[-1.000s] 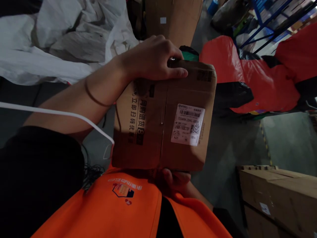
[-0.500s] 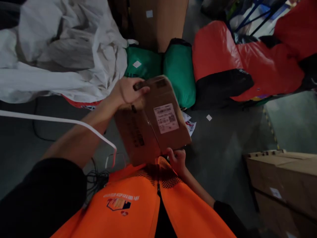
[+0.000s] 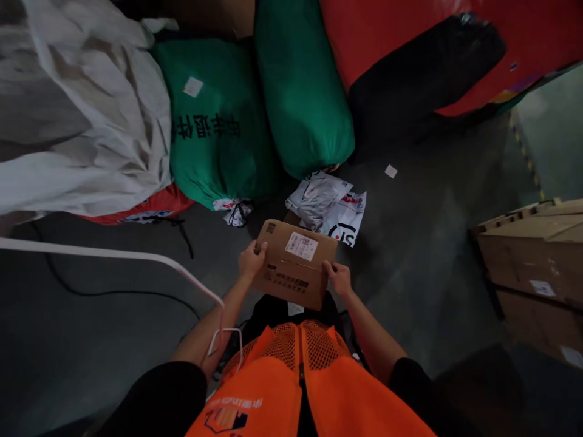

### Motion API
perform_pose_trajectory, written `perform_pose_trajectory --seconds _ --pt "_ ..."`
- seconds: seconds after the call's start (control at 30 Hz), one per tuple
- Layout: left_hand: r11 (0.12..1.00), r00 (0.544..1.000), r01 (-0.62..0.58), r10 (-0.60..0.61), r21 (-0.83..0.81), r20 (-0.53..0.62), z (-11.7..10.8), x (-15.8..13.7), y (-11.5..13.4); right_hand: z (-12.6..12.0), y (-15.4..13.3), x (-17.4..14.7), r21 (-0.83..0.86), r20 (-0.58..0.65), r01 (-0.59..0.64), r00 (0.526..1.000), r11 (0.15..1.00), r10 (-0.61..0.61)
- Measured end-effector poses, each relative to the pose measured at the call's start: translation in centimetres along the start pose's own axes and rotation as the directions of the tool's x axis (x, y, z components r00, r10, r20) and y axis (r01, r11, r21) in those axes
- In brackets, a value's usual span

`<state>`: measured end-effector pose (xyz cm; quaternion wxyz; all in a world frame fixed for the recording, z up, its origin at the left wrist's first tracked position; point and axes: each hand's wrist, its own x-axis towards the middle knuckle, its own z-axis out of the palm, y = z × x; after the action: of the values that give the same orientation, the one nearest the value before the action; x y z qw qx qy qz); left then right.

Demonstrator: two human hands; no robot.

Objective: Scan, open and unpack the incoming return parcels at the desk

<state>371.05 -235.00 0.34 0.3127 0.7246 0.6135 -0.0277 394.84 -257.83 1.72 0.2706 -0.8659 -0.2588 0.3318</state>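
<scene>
In front of my orange vest I hold a brown cardboard box between both hands. A white shipping label is stuck on its upper part, and dark print runs across the part nearer me. My left hand grips the box's left edge, thumb on top. On the right edge my right hand is closed, also with the thumb on top. The fingers under the box are hidden. Just beyond it, a crumpled silver-white mailer bag and a flat white mailer bag lie on the floor.
Two stuffed green sacks stand ahead, with a pale cloth to their left. Red and black sacks sit ahead right. Cardboard boxes are stacked at right. A white bent rod juts in from the left; a black cable crosses the floor.
The box has moved lower in view and turned so its label reads more level. My left hand moved from its top corner to its left edge; my right hand now grips the right edge.
</scene>
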Motion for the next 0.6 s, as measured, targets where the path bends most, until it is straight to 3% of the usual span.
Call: perform_pose_trajectory --seconds 0.23,0.37,0.5,0.6 --pt "1.0 0.992 0.011 -0.007 -0.025 0.129 8.6 3.6 -0.9 2.0 6.6 4.4 -0.079 0.052 -0.159 0.985 0.984 0.164" --pt "0.999 0.97 -0.002 0.015 -0.054 0.243 12.0 5.7 -2.5 1.2 9.1 7.6 -0.085 0.119 -0.215 0.967 0.973 0.224" --pt "0.994 0.961 -0.014 0.043 -0.108 0.272 15.0 6.4 -3.7 0.3 9.3 15.8 -0.026 0.002 -0.242 0.97 0.97 0.242" --pt "0.991 0.963 0.006 0.03 -0.132 0.267 17.3 6.3 -3.5 2.7 8.1 24.3 0.068 -0.046 -0.261 0.963 0.963 0.264"
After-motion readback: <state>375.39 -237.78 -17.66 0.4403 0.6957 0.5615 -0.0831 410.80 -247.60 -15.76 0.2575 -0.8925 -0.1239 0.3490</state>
